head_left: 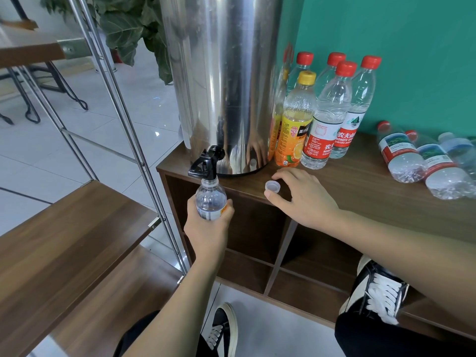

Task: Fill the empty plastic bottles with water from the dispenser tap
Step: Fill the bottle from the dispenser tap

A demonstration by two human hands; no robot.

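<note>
The left hand (210, 229) gripped a small clear bottle (210, 199), its open neck held right under the black tap (206, 163) of the steel dispenser (221, 81). The right hand (300, 198) rested on the wooden cabinet top (360, 191), fingers loosely spread, beside a white cap (272, 186); whether fingertips touched it was unclear. More bottles lying at the right (422, 161) were cut off by the frame edge.
</note>
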